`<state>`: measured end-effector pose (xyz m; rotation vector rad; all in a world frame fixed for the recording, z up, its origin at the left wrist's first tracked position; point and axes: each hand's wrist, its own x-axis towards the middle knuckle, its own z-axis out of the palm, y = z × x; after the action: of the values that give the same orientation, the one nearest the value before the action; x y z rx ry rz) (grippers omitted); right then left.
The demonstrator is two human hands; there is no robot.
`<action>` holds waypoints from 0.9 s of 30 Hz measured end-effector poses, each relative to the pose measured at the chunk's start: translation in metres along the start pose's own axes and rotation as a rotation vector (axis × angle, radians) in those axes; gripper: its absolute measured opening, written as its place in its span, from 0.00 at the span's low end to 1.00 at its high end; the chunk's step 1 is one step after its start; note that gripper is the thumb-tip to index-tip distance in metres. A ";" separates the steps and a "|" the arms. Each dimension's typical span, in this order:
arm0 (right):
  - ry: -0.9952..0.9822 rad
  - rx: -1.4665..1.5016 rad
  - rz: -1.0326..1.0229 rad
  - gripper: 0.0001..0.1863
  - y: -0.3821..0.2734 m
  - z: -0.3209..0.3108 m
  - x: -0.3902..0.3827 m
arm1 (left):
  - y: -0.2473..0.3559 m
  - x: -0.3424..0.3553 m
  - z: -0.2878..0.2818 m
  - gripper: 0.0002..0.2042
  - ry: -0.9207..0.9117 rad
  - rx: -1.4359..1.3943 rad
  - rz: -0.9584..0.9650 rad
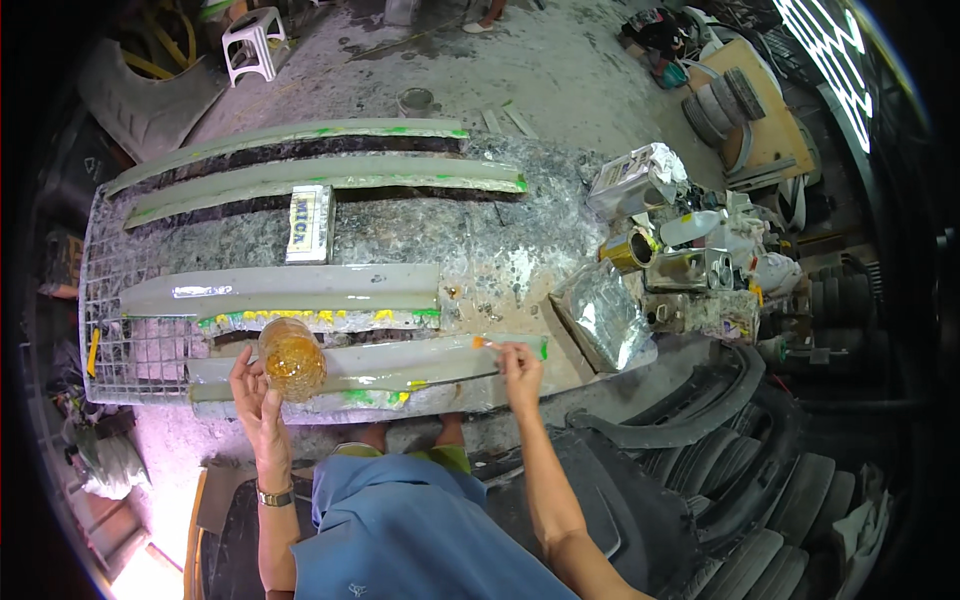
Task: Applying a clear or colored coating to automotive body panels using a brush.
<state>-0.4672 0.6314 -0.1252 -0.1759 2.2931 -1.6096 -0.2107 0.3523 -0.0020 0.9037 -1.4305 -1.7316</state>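
Brush [484, 343]: orange-tipped, its head pointing left from the right hand's fingers [517, 362], lying over the right part of the front strip; whether the bristles are touching it, I cannot tell.
Clear cup [293, 362]: holding amber liquid, sitting just right of the left hand's fingers [240, 368], above the strip's left part.
Front strip [370, 360]: long, pale grey, running along the front edge of the counter [515, 240], showing green and yellow patches.
Lettering: a rectangular can [309, 225], resting left of the counter's middle, is bearing large dark print on a pale label; a taller metal can [625, 180] by the right edge is also carrying print.
Right hand [521, 380]: fingers closing narrowly, pinching the brush handle.
Left hand [262, 410]: fingers and thumb curving around the cup's side, holding it.
Right edge: a foil-covered box [603, 318] is lying near the front corner.
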 end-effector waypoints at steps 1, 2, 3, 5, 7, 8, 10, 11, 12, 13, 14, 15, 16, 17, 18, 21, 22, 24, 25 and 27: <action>0.046 0.004 0.028 0.10 0.000 -0.013 0.006 | 0.000 -0.001 -0.001 0.37 0.001 0.006 0.001; 0.122 -0.034 0.021 0.09 0.003 -0.028 0.012 | 0.001 -0.001 -0.002 0.37 0.002 0.004 0.001; 0.198 -0.071 0.014 0.09 0.007 -0.040 0.016 | 0.001 -0.002 -0.002 0.37 0.007 0.009 -0.012; 0.305 -0.281 -0.132 0.09 0.013 -0.055 0.020 | 0.003 -0.002 -0.003 0.37 0.016 0.014 -0.023; 0.399 -0.484 -0.278 0.09 0.014 -0.050 0.015 | 0.007 -0.004 -0.003 0.36 0.032 -0.071 0.005; 0.360 -0.544 -0.327 0.08 0.005 -0.036 0.006 | 0.008 -0.005 -0.006 0.36 0.048 -0.061 0.008; 0.231 -0.611 -0.364 0.05 -0.013 -0.002 -0.014 | 0.007 -0.004 -0.008 0.36 0.044 -0.056 -0.016; 0.221 -0.605 -0.365 0.05 -0.018 0.018 -0.023 | 0.006 -0.003 -0.009 0.36 0.052 -0.049 -0.013; 0.155 -0.573 -0.371 0.04 -0.023 0.037 -0.032 | 0.005 -0.002 -0.011 0.36 0.042 -0.052 -0.003; 0.090 -0.544 -0.376 0.03 -0.027 0.054 -0.040 | 0.005 -0.001 -0.012 0.36 0.032 -0.057 0.006; 0.083 -0.540 -0.376 0.03 -0.032 0.068 -0.047 | 0.006 -0.001 -0.014 0.36 0.036 -0.061 0.012; 0.041 -0.533 -0.402 0.03 -0.037 0.081 -0.053 | 0.008 -0.002 -0.017 0.36 0.041 -0.058 0.013; 0.000 -0.528 -0.428 0.04 -0.040 0.092 -0.057 | 0.009 -0.002 -0.018 0.36 0.051 -0.070 0.008; 0.000 -0.529 -0.428 0.04 -0.042 0.101 -0.061 | 0.010 -0.002 -0.019 0.36 0.058 -0.084 0.002; -0.043 -0.535 -0.444 0.04 -0.042 0.109 -0.064 | 0.009 -0.001 -0.021 0.36 0.056 -0.086 0.002; -0.079 -0.513 -0.486 0.05 -0.061 0.123 -0.072 | 0.007 0.001 -0.028 0.36 0.064 -0.075 -0.008; -0.134 -0.466 -0.452 0.06 -0.069 0.125 -0.075 | 0.007 0.002 -0.029 0.36 0.067 -0.072 -0.008; -0.189 -0.420 -0.417 0.06 -0.072 0.132 -0.077 | 0.008 0.003 -0.029 0.36 0.071 -0.071 -0.009; -0.246 -0.277 -0.328 0.08 -0.069 0.136 -0.079 | 0.009 0.004 -0.028 0.36 0.074 -0.070 -0.004; -0.302 -0.135 -0.238 0.09 -0.063 0.135 -0.076 | 0.012 0.005 -0.024 0.36 0.078 -0.069 -0.001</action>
<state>-0.3559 0.5105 -0.0925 -0.6987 2.2056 -1.4167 -0.1915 0.3342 0.0054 0.9248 -1.3116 -1.7168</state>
